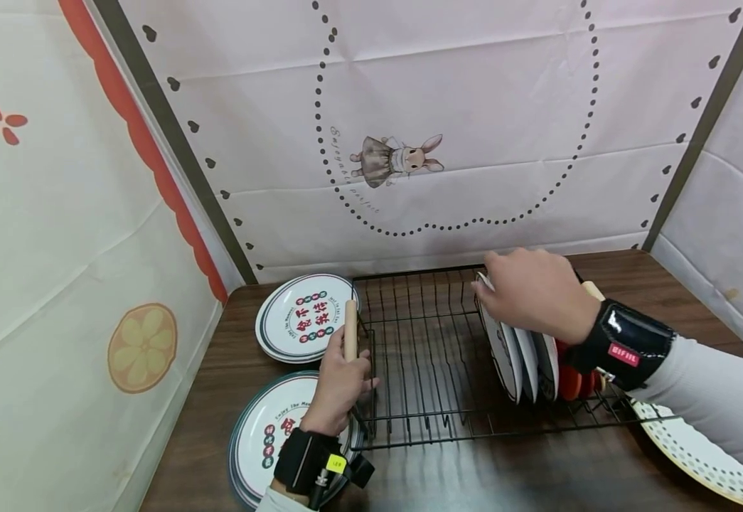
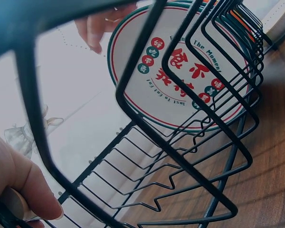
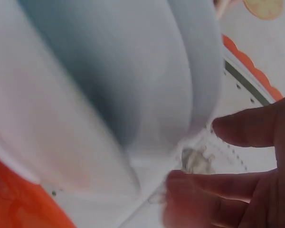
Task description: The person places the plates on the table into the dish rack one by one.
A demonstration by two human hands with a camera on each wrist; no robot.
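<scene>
A black wire dish rack (image 1: 429, 370) stands on a wooden table (image 1: 473, 476). My left hand (image 1: 345, 380) grips the wooden handle (image 1: 350, 328) on the rack's left end; the thumb (image 2: 23, 185) shows in the left wrist view. My right hand (image 1: 495, 288) holds the top rim of a white printed plate (image 1: 502, 355) standing upright in the rack's right part, with more plates behind it. In the left wrist view that plate (image 2: 180, 71) shows through the rack's wires (image 2: 180, 156). The right wrist view is blurred: fingers (image 3: 237, 190) against plate rims (image 3: 109, 95).
Two stacks of printed plates lie on the table left of the rack, one farther (image 1: 301, 316) and one nearer (image 1: 262, 434). A dotted plate (image 1: 697, 455) lies at the lower right. Red dishes (image 1: 569, 384) stand in the rack behind the white ones. Fabric walls enclose the table.
</scene>
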